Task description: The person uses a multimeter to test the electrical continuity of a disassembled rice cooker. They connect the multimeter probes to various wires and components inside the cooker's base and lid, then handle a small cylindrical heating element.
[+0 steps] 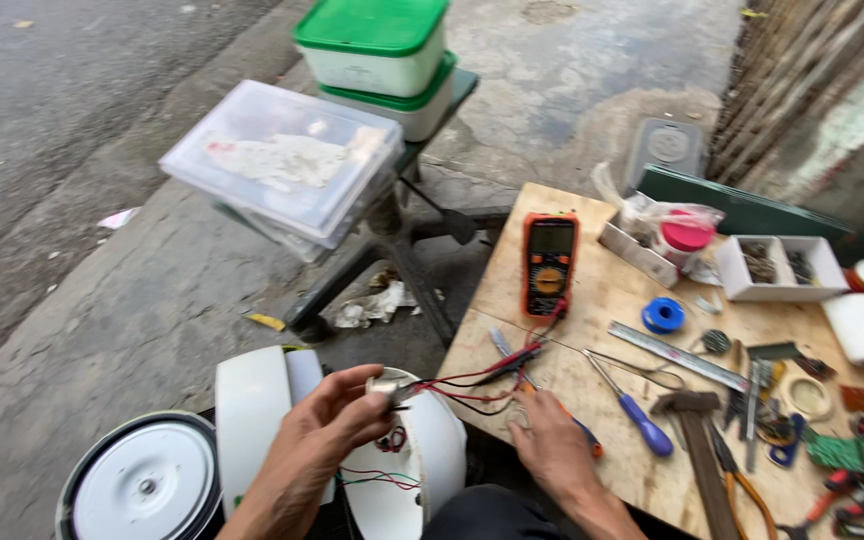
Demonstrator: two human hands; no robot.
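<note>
Round white lid (147, 485) at far left, beside white appliance shell (252, 410); left hand (337, 415) above open white housing (422, 450), fingers pinched on small pale component (384, 387) trailing red and black wires (457, 385). Right hand (552, 450) flat on plywood table (592, 290), grip uncertain, orange-handled tool (592, 447) partly beneath; orange multimeter (549, 262) behind, blue-handled screwdriver (642, 420), hammer (697, 440) rightward.

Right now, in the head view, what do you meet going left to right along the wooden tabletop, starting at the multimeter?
Orange multimeter → blue solder spool → white compartment box → white roll.
</note>
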